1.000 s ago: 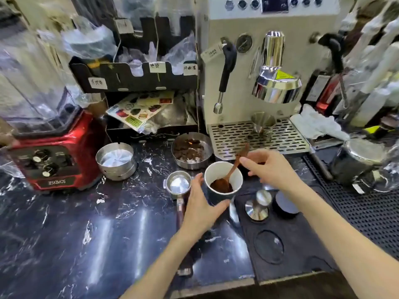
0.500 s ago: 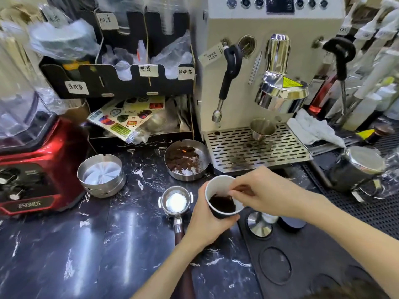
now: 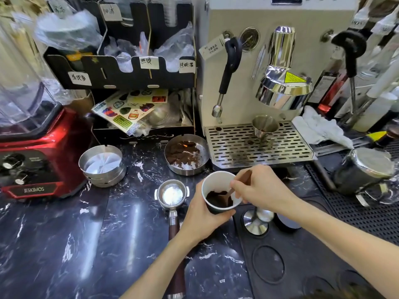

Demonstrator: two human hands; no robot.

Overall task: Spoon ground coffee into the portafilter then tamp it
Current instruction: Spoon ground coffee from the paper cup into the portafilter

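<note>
My left hand (image 3: 201, 220) grips a white paper cup (image 3: 212, 184) with dark ground coffee at its bottom, tilted toward me. My right hand (image 3: 262, 189) holds a small brown spoon (image 3: 244, 180) whose tip is down in the grounds. Just left of the cup the portafilter (image 3: 172, 194) lies on the dark marble counter, its steel basket bare and shiny, its brown handle pointing toward me. A steel tamper (image 3: 257, 222) stands on the black mat right below my right hand.
A steel bowl of coffee grounds (image 3: 186, 155) sits behind the cup. Stacked steel bowls (image 3: 102, 167) and a red blender (image 3: 38, 156) stand at the left. The espresso machine (image 3: 259, 83) and its drip tray are behind. A steel jug (image 3: 364, 169) stands at the right.
The view has shifted closer. My right hand has turned, and the spoon handle now shows above the cup rim with its tip in the grounds. My left hand keeps the cup.
</note>
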